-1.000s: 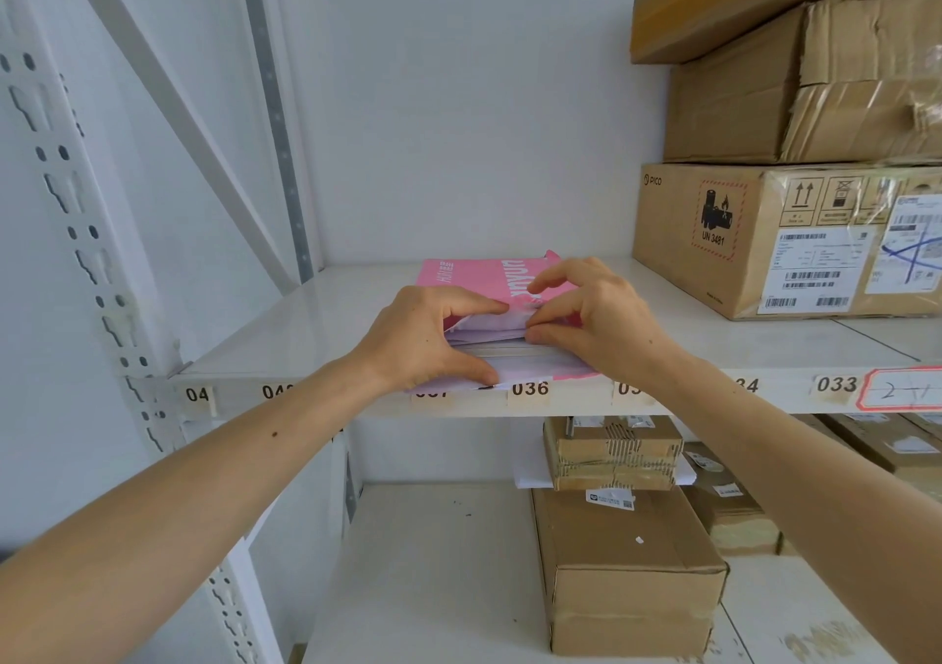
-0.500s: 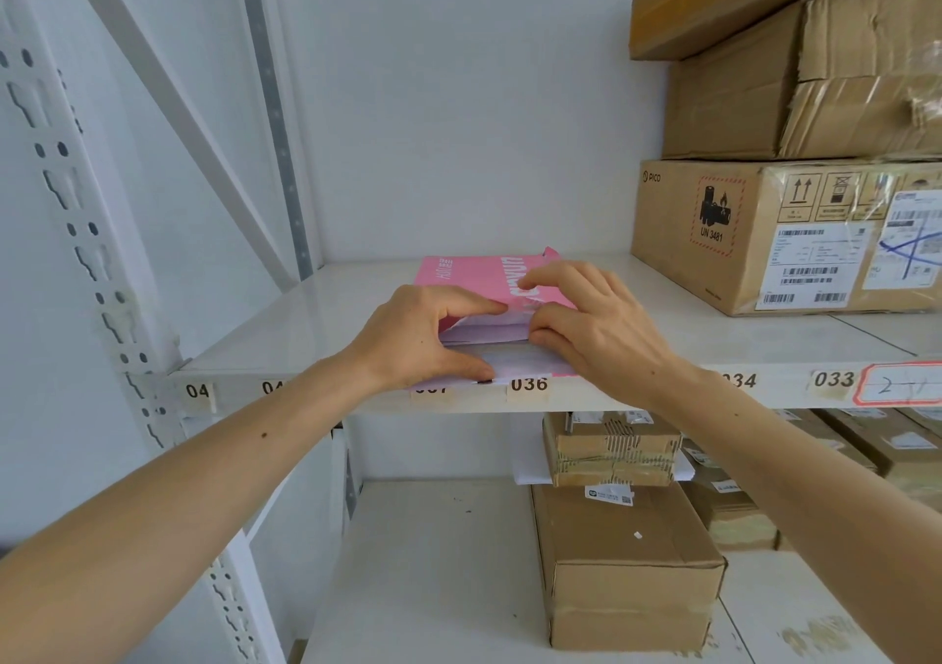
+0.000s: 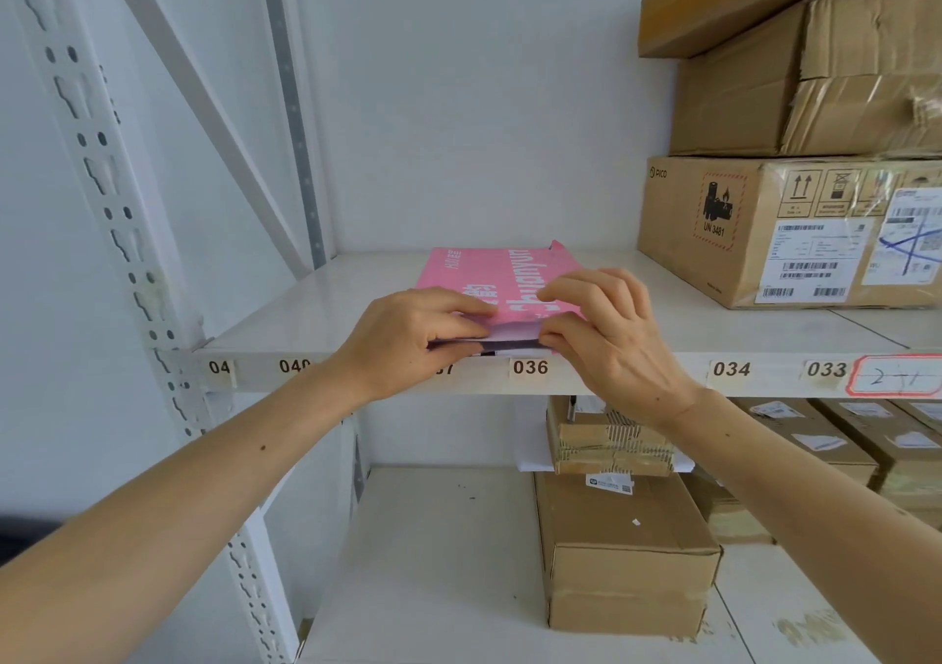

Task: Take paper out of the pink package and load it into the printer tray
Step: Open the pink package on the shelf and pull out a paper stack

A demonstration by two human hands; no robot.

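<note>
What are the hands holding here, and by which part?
Both the left hand and the right hand grip the pink package at its near, open end, at the front edge of the shelf.

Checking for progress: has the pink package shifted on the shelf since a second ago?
No. The pink package keeps its place above the 036 label.

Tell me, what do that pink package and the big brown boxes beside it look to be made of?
Pink package: seemingly thin glossy paper wrap; its flap creases under the left hand and right hand. Brown boxes: matte corrugated cardboard, probably, with folded flaps, shiny clear tape and stuck-on printed labels.
</note>
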